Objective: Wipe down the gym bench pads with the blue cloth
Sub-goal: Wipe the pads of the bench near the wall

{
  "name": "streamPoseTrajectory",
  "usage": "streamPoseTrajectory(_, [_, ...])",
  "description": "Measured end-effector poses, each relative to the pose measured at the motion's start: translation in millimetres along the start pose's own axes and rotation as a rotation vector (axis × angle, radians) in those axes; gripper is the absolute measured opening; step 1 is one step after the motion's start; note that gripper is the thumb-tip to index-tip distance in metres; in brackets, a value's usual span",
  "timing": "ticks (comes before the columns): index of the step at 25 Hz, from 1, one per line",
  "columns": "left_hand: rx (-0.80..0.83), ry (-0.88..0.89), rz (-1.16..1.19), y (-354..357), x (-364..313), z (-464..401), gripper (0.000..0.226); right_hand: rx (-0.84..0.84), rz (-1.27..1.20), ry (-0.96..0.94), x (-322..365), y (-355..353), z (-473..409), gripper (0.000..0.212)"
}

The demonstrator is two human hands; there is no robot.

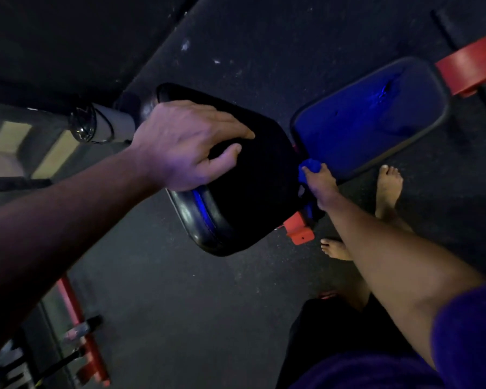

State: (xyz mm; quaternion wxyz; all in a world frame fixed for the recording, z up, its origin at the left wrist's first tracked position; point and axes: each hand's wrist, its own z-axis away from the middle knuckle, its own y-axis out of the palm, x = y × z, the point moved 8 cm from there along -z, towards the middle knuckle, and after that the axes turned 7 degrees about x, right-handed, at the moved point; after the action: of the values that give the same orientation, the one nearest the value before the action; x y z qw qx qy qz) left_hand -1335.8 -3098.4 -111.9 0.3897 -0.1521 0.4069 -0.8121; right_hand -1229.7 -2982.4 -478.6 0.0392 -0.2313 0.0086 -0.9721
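The black seat pad [247, 175] is steadied by the flat, open-fingered left hand [185, 144], while the soft, light blue cloth [309, 168], best bunched, is pinched in the right hand [321, 186] at the gap beside the blue-lit back pad [371, 119].

left hand [185, 144] on near pad [253, 192]; cloth [309, 168] between it and far pad [368, 119].

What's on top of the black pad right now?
The left hand rests on the black pad, fingers spread. The right hand holds the blue cloth at the pad's far edge. The pad surface under the palm is hidden.
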Motion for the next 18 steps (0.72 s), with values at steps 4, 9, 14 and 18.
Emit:
streamPoseTrajectory(4, [-0.022, -0.033, -0.015, -3.5, 0.4, 3.8, 0.060, 0.180, -0.401, -0.009, -0.4, 3.0, 61.4, 0.005])
streamPoseTrajectory(9, [0.021, -0.172, -0.161, -6.8, -3.6, 11.9, 0.078, 0.310, -0.375, -0.174, 52.8, -92.2, 145.8, 0.015])
streamPoseTrajectory(14, [-0.036, -0.352, -0.131, 4.2, -17.6, 27.5, 0.065, 0.148, -0.220, -0.338, 71.3, -214.7, 185.6, 0.036])
streamPoseTrajectory(18, [-0.016, -0.593, 0.098, 12.5, -59.3, 9.9, 0.067, 0.047, -0.070, -0.406, 73.5, -273.1, 201.6, 0.021])
